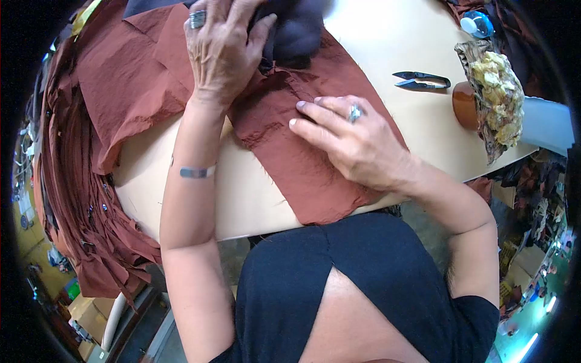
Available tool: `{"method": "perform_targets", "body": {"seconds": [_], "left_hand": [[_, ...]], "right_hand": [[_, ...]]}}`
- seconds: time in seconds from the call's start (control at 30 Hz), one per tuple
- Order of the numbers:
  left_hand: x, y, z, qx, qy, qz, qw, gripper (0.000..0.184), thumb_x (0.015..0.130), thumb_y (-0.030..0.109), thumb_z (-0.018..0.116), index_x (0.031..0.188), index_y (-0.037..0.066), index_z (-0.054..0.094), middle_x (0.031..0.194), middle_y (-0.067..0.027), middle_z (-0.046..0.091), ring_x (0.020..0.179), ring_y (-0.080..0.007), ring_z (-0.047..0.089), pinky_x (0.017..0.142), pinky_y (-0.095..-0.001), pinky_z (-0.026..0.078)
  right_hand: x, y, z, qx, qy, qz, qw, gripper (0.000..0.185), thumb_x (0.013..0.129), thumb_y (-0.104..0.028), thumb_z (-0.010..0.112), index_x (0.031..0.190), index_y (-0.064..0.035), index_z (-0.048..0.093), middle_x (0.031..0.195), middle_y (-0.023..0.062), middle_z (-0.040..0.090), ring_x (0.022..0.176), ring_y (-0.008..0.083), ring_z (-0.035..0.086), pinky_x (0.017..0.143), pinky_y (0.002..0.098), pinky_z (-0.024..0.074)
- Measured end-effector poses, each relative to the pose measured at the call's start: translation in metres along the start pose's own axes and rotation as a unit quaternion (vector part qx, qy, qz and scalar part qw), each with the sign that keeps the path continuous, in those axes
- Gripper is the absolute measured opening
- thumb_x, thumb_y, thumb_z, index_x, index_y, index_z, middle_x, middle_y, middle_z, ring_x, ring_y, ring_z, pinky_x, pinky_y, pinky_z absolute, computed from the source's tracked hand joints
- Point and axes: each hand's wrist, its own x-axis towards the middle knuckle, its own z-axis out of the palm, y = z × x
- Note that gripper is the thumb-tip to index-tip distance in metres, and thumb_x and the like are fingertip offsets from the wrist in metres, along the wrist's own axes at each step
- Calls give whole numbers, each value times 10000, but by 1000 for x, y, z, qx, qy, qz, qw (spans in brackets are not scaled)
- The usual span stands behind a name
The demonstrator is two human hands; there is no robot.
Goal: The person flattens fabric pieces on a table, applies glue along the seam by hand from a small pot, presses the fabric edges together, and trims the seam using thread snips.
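A reddish-brown cloth piece [321,175] lies across the pale tabletop, its lower end reaching the near edge. My right hand [363,142] rests on it with the fingers stretched out. At the top, my left hand [224,54] is over the joined cloth, thumb apart from the fingers; its fingertips run towards the frame edge and are partly out of view. Beside it is a dark, blurred shape [296,33], whose kind I cannot make out. Another reddish-brown cloth section [133,85] spreads to the left of my left hand.
Black thread snips [422,81] lie on the pale tabletop [423,130] to the right. Beyond them are a crumpled yellowish pad [499,91] and a blue-and-clear bottle [478,25]. Gathered brown cloth [72,175] hangs over the left edge. Cardboard boxes [91,320] stand below.
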Motion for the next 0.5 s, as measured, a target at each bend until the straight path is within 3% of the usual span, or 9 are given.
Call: {"method": "perform_targets", "body": {"seconds": [0.07,0.1,0.17,0.2,0.27,0.37,0.47,0.5], "left_hand": [[-11,1,-2,-2,5,40,999,185,787,207,652,961,152,619,1069,-60,552,936,-270,551,833,-364,407],[-16,0,-3,-62,25,62,996,200,723,168,686,906,171,605,1023,-7,541,986,-227,494,822,-340,357],[-29,15,-20,-65,14,98,993,235,692,116,672,912,144,595,976,-14,543,922,-211,531,795,-341,411],[-37,18,-24,-87,-1,132,987,229,695,102,649,914,138,592,966,-21,540,894,-202,544,787,-337,431],[-48,34,-29,-81,-139,127,979,207,713,80,591,918,102,588,972,-49,548,850,-197,566,766,-319,472],[-64,34,-22,-95,-158,83,979,205,738,61,558,937,12,576,998,-111,557,900,-247,574,785,-323,494],[-67,35,-21,-110,-152,63,980,209,753,52,559,953,-9,575,996,-126,553,926,-266,568,791,-321,493],[-67,35,-20,-115,-152,57,980,210,757,49,559,957,-15,575,995,-130,552,933,-270,565,791,-320,494]], "right_hand": [[19,14,-7,84,58,40,994,262,751,-76,519,1010,-77,552,963,112,606,865,262,588,750,373,454],[32,21,-20,37,34,76,996,327,714,32,575,1033,-38,568,964,154,616,858,321,595,764,398,480],[56,43,-17,-31,47,194,979,351,742,-10,596,1085,-47,529,1019,156,601,905,347,570,775,404,474],[62,62,-6,-76,70,185,977,454,747,-124,657,1171,-80,499,1085,137,591,951,329,566,798,408,470],[84,58,-14,-91,-55,274,956,469,780,-5,466,1241,16,381,1123,246,518,926,376,564,787,428,472],[100,65,8,16,2,256,967,556,725,43,459,1268,6,342,1045,245,530,921,388,552,798,444,466],[99,80,28,60,122,83,987,555,705,77,433,1251,7,357,1029,252,532,927,407,541,799,454,464],[102,73,8,67,82,98,990,554,689,87,432,1235,8,374,1086,265,522,936,413,541,795,450,466]]}}
